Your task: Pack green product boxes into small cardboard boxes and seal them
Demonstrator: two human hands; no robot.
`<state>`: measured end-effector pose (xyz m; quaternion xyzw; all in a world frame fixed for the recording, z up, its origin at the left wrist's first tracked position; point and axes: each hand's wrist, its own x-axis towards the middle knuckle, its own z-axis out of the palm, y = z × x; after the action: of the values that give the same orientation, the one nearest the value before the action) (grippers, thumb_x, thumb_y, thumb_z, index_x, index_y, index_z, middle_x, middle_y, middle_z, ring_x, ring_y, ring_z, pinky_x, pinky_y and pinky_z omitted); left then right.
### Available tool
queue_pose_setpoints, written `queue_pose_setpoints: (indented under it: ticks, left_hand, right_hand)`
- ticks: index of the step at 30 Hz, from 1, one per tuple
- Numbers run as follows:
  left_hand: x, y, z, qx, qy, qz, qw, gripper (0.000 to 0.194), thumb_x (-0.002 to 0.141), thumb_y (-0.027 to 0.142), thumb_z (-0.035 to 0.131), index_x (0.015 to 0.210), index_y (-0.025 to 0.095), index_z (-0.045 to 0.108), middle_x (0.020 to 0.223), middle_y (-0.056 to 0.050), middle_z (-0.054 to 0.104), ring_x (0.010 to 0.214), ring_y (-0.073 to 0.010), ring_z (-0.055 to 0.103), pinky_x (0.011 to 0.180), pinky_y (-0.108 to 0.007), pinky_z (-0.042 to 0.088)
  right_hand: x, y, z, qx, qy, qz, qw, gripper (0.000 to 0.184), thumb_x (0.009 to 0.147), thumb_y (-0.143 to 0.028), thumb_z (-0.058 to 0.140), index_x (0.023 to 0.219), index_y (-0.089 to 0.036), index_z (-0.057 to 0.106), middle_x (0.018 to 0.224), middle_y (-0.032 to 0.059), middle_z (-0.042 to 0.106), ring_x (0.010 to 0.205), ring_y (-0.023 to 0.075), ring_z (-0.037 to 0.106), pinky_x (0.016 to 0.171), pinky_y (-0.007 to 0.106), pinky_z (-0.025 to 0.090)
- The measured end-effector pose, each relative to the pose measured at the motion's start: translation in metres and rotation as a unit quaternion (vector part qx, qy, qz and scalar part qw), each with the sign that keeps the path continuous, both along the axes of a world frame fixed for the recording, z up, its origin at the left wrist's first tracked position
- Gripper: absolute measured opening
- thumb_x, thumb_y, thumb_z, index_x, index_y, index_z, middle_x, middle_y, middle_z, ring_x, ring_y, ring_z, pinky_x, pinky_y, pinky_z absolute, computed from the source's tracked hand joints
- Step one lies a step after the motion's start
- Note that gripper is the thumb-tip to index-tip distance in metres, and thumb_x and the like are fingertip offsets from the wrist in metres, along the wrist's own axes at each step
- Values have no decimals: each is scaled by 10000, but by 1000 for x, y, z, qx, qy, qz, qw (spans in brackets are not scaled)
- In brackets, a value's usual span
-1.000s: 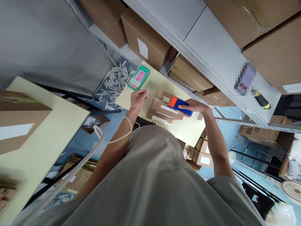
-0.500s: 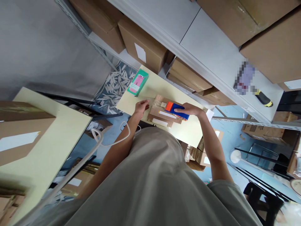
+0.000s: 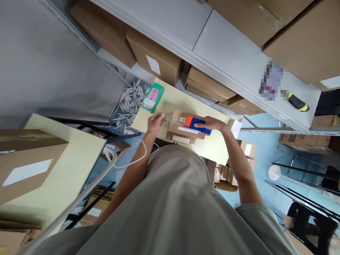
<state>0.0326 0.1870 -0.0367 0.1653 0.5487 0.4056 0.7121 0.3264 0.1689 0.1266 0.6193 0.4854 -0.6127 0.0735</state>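
My right hand [image 3: 212, 124] grips a blue and orange tape dispenser [image 3: 196, 125] and holds it on top of a small brown cardboard box [image 3: 183, 130] on the pale yellow table [image 3: 212, 147]. My left hand [image 3: 156, 122] is at the box's left end, fingers pinched on a strip of clear tape [image 3: 170, 118] that runs from the dispenser. White labels show on the box's near side.
A green and pink packet [image 3: 152, 97] lies at the table's far left. Grey shelves [image 3: 231, 53] with several cardboard boxes stand behind. A second table [image 3: 66, 170] with a labelled box [image 3: 26, 163] is at my left. A yellow-handled tool [image 3: 296, 102] lies on the shelf.
Both hands have come down onto the box. The tape strip, held stretched above it a second ago, now lies against the box's left end, and the dispenser has slid slightly left.
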Motion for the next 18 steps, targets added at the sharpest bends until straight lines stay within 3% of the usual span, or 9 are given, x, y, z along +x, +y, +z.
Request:
queue_pose_setpoints:
  ticks: [10,18]
  left_hand:
    - [11,-7,22,72,114,21,991,435,754,514,913,904,188,668,826,-11,684,742,-149,692,783,-350,677]
    - [18,-29,32,133,157,17,978,493,804,636,831,959,203,654,857,-25,695,812,-182,744,788,-333,674]
  right_hand:
    - [5,-2,1,-19,26,-5,999,716,721,-907,837,856,-211,735,714,65,773,552,200,690,538,329,568]
    - [17,3,-8,-23,-34,45,998,759,729,-950,775,702,-194,719,704,102,766,606,223,703,604,334,547]
